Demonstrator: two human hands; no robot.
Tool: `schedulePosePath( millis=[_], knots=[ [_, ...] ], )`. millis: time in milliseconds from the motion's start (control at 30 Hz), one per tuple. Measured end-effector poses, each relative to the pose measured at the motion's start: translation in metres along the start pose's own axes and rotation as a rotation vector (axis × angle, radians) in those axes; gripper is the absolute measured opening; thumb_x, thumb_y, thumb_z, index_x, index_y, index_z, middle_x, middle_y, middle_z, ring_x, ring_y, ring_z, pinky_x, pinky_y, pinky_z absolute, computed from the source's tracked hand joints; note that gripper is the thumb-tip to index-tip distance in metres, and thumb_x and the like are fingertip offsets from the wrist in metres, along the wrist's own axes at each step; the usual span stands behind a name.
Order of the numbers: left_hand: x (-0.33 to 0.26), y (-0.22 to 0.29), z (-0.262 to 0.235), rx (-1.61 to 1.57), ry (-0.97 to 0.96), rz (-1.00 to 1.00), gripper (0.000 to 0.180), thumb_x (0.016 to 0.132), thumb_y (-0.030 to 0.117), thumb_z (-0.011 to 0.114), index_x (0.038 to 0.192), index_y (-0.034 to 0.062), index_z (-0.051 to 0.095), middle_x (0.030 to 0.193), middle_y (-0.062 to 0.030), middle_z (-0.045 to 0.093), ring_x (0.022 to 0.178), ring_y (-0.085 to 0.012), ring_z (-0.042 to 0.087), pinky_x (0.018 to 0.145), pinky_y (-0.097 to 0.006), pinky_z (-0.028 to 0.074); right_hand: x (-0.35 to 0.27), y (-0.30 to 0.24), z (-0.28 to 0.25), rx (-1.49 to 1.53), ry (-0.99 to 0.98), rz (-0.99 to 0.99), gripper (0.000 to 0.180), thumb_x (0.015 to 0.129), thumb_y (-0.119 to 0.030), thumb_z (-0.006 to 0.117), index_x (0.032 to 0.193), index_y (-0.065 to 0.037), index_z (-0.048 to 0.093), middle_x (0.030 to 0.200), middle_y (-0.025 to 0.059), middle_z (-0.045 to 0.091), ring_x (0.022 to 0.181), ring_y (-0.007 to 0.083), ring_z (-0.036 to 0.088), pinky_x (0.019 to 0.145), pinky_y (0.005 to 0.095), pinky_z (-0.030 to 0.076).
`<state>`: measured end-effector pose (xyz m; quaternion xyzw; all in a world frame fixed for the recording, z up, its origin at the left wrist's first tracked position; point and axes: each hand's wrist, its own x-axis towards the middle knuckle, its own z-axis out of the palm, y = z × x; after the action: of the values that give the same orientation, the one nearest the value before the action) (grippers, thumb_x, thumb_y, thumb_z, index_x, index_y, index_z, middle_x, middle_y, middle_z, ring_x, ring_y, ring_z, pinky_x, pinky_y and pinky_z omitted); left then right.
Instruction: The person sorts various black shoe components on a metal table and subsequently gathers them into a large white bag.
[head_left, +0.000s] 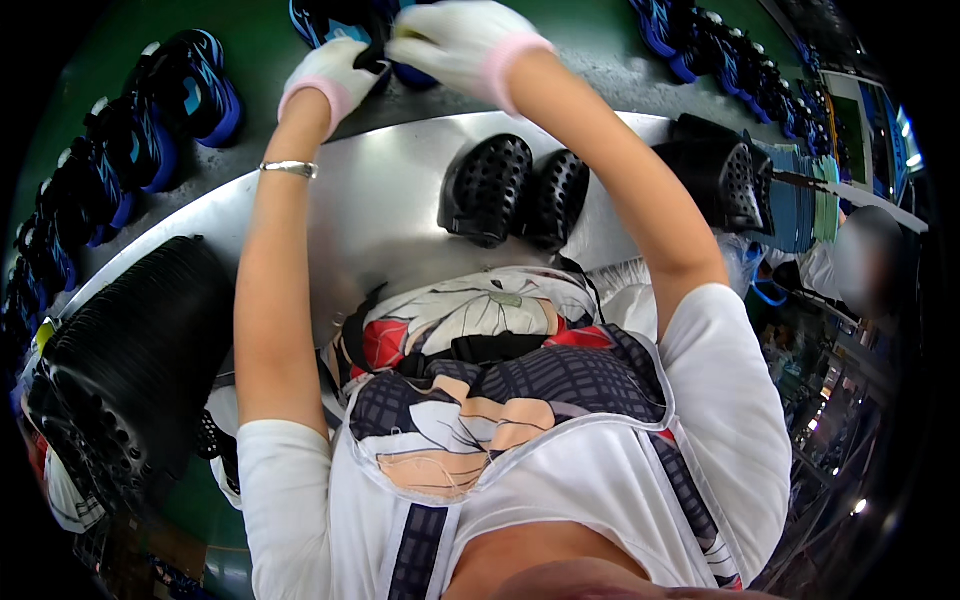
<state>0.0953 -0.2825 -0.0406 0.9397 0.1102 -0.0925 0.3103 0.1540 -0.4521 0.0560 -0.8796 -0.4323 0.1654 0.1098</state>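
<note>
A: Nearest the camera?
B: Patterned apron [480, 400] over a white shirt, both forearms reaching away over a curved steel table [390, 210].

A: On the table?
B: Near left edge, a tall nested stack of black perforated soles [130, 360] lying on its side. Centre, a pair of black studded soles [515, 190], touching each other, studs up. Far right, another stack of black soles [725, 170], and just right of that a pile of flat blue-green insoles [800, 200].

A: Hands?
B: Both in white gloves with pink cuffs, at the far edge of the table. Left hand [335, 75] has a silver bracelet [288, 168] on the wrist. Right hand [455, 40] is just right of it, nearly touching.

A: Holding what?
B: A blue and black shoe [400, 45] sits between them, past the table's far edge. Left-hand fingers are curled tight on a dark part of it. Right hand is folded over the top of it; grip looks closed, fingers mostly hidden by the back of the glove.

A: Beyond that?
B: Green belt [270, 45] running left to right with rows of blue and black shoes [150, 120] on the far left and more [700, 45] on the far right. A blurred person [860, 265] at right.
</note>
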Motion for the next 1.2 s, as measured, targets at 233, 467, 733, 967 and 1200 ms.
schedulePosePath(
  millis=[233, 467, 733, 967, 1200],
  knots=[
    [-0.01, -0.007, -0.015, 0.115, 0.13, -0.015, 0.041, 0.089, 0.038, 0.062, 0.116, 0.007, 0.066, 0.125, -0.0147, 0.061, 0.11, -0.0359, 0.059, 0.095, -0.038, 0.048, -0.182, 0.037, 0.013, 0.082, 0.203, 0.202, 0.026, 0.091, -0.031, 0.057, 0.093, -0.008, 0.067, 0.088, 0.0141, 0.067, 0.084, 0.0331, 0.064, 0.074, 0.0424, 0.05],
    [-0.055, -0.009, -0.024, 0.239, 0.298, -0.026, 0.049, 0.086, 0.034, 0.066, 0.13, 0.0148, 0.058, 0.132, -0.0098, 0.056, 0.116, -0.031, 0.057, 0.096, -0.039, 0.048, -0.224, 0.018, 0.055, 0.056, 0.244, 0.177, 0.036, 0.073, -0.031, 0.076, 0.1, -0.01, 0.063, 0.096, 0.0093, 0.062, 0.092, 0.0298, 0.061, 0.078, 0.0408, 0.05],
    [-0.091, 0.027, -0.024, 0.071, 0.577, 0.314, 0.043, 0.086, 0.024, 0.07, 0.125, 0.0093, 0.062, 0.119, -0.0121, 0.058, 0.09, -0.0199, 0.063, 0.074, -0.03, 0.054, -0.229, 0.018, 0.058, 0.063, 0.242, 0.198, 0.031, 0.073, -0.025, 0.075, 0.095, -0.008, 0.061, 0.093, 0.0098, 0.06, 0.086, 0.0306, 0.061, 0.074, 0.0416, 0.05],
    [-0.111, 0.073, -0.002, -0.749, -0.045, 0.227, 0.049, 0.095, 0.027, 0.06, 0.135, 0.0002, 0.05, 0.117, -0.0111, 0.061, 0.094, -0.015, 0.062, 0.08, -0.028, 0.052, -0.22, -0.004, 0.001, 0.17, 0.402, 0.001, 0.032, 0.071, -0.016, 0.077, 0.097, -0.006, 0.063, 0.095, 0.011, 0.062, 0.084, 0.0292, 0.063, 0.074, 0.0361, 0.052],
    [-0.128, 0.083, 0.005, -1.488, -0.462, 0.28, 0.063, 0.1, 0.046, 0.045, 0.14, -0.0017, 0.039, 0.128, -0.0146, 0.057, 0.115, -0.0199, 0.057, 0.1, -0.034, 0.045, -0.174, -0.037, -0.007, 0.257, 0.394, -0.178, 0.037, 0.073, -0.017, 0.076, 0.105, -0.006, 0.062, 0.104, 0.0122, 0.062, 0.092, 0.0313, 0.062, 0.078, 0.0385, 0.051]
  ],
)
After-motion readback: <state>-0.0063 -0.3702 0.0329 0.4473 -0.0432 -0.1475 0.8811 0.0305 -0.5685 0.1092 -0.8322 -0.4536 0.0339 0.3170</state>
